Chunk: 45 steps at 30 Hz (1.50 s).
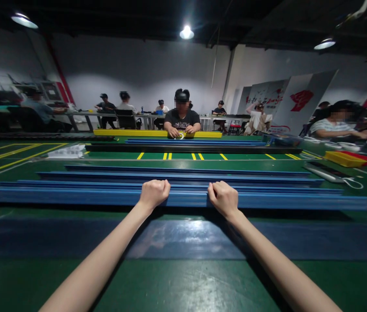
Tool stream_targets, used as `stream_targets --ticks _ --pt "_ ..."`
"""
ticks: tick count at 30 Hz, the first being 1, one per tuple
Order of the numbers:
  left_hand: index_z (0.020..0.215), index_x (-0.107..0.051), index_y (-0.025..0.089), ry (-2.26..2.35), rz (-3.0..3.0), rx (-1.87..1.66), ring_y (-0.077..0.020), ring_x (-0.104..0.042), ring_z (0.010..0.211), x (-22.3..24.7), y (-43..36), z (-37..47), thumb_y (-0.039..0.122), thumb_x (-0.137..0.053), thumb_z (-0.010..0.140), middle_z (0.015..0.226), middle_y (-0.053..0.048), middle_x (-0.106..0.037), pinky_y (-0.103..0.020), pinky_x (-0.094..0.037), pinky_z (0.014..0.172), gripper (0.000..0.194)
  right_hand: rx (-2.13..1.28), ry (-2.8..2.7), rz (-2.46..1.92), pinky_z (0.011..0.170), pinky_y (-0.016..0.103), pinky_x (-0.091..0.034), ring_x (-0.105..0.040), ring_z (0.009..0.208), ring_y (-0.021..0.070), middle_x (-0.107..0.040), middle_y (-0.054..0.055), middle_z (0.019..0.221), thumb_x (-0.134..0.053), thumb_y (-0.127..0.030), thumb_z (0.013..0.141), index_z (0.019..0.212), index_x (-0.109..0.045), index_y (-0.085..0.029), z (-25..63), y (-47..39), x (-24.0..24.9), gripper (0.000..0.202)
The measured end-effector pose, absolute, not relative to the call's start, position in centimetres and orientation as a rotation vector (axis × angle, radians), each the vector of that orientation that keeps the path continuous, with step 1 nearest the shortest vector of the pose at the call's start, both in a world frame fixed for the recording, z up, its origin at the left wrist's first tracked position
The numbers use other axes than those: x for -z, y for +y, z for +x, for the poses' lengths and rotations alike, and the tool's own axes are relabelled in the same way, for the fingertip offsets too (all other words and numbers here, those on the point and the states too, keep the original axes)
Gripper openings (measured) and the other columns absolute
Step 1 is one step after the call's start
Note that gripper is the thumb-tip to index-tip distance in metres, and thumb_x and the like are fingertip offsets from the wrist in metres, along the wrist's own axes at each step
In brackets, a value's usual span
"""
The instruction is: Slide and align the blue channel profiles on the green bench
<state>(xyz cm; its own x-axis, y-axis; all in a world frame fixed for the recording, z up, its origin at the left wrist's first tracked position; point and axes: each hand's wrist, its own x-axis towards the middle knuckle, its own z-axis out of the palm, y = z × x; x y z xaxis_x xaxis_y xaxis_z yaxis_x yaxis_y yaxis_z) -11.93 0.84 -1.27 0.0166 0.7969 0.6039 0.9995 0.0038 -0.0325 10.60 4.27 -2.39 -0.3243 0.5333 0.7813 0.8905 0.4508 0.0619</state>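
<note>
Both bare hands closed on a front blue rail (188, 200) that lay crosswise over the green counter (199, 281), its long axis running left to right, parallel to the far edge. One end pointed toward the counter's left edge, running out to the limit of the view; the other pointed right and ended in sight.

The left grip (155, 193) and right grip (224, 198) were each curled into a fist at the rail's middle stretch, well apart, fingers pressed together around its upper edge, though the fingertips were hidden. Whether the rail touched the counter could not be told.

Between it and the near edge, a translucent blue strip (190, 249) lay flat on the same axis. Just behind the rail, more blue rails (89, 177) ran parallel, with a black bar (190, 149) beyond them. Near the far edge, a seated co-worker (182, 117) faced the counter behind a yellow bar (121, 133). Toward the right edge lay a yellow tray (342, 158).
</note>
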Motion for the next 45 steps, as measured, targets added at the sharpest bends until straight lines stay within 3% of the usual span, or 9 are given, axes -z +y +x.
stream_targets --ticks 35,45 --pt "0.07 -0.067 0.015 -1.992 -1.939 0.404 -0.0214 -0.063 0.07 3.1 1.6 -12.7 0.027 -0.028 0.079 0.074 -0.011 -0.068 -0.026 -0.041 0.057 0.042 0.666 -2.174 -1.155 0.054 0.024 -0.027 -0.05 0.056 0.0115 -0.059 0.004 0.057 -0.039 -0.023 0.084 0.056 -0.057 -0.016 10.8 4.2 4.1 0.034" --pt "0.07 -0.067 0.015 -2.014 -1.914 0.41 -0.0215 -0.062 0.071 3.2 3.0 -14.7 0.028 -0.03 0.077 0.076 -0.011 -0.068 -0.028 -0.041 0.059 0.04 0.531 -2.349 -1.143 0.059 0.024 -0.03 -0.05 0.074 0.0145 -0.061 0.005 0.074 -0.038 -0.019 0.084 0.071 -0.06 -0.017 9.8 3.6 3.4 0.025"
